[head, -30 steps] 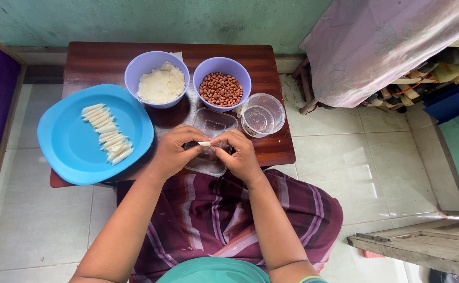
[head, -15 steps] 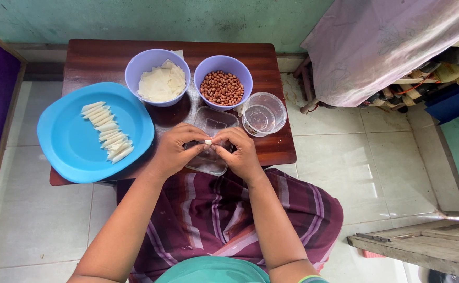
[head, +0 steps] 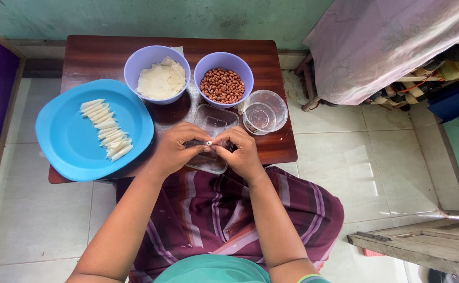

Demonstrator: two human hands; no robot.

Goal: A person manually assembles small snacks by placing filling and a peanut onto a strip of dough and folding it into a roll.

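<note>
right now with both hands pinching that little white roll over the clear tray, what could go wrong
The small white roll, pinched between left hand and right hand, could slip or unroll. The blue plate overhangs the table's edge, so a knock might tip it and the finished rolls.

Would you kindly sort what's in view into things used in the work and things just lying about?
In use: left hand, right hand, small roll, wrappers bowl, peanut bowl, blue plate, clear tray.

Lying about: clear cup, draped cloth, wooden plank.
</note>
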